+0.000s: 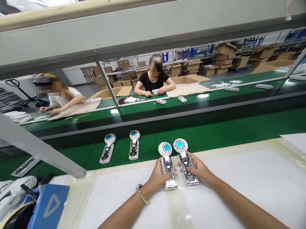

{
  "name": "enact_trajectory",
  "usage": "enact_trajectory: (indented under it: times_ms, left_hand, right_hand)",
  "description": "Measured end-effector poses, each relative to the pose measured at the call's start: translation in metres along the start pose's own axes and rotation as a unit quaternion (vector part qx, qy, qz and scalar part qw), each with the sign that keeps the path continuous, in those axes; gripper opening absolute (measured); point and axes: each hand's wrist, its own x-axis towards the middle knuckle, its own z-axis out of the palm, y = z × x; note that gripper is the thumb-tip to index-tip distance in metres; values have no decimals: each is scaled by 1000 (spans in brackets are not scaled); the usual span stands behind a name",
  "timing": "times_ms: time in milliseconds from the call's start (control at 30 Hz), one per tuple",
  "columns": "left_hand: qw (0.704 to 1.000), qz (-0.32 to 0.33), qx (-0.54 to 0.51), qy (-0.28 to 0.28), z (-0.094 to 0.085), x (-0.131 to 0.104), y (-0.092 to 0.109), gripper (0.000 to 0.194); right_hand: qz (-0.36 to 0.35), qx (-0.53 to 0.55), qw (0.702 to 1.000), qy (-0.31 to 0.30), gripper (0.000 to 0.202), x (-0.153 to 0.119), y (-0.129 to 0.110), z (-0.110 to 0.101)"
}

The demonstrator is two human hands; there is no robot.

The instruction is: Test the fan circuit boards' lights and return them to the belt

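My left hand is closed round a handheld fan unit, its white round head with a blue centre pointing away from me and its inner parts showing along the handle. A matching fan unit is gripped in my right hand, with the thumb lying on the exposed handle. Both are held side by side, slightly apart, over the near edge of the white work surface. Two more such units, a left one and a right one, lie on the green belt beyond my hands.
A blue bin with white parts stands at the lower left, near a slanted metal post. A grey beam crosses overhead. Across the belt sit two people, one at left and one in black, among cardboard boxes.
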Motion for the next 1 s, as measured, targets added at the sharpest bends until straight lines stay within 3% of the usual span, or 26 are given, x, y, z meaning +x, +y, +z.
enact_trajectory:
  times_ms: [567, 800, 1000]
  left_hand:
    - [999, 18, -21, -44, -3, 1, 0, 62]
    - [999, 10, -45, -14, -3, 1, -3, 62]
    - [998, 7, -62, 1, -2, 3, -2, 75]
  right_hand:
    - [-15, -44, 999, 6, 76, 2, 5, -3]
    - [-22, -38, 999, -5, 78, 1, 9, -6]
    - [-14, -46, 999, -3, 84, 1, 4, -2]
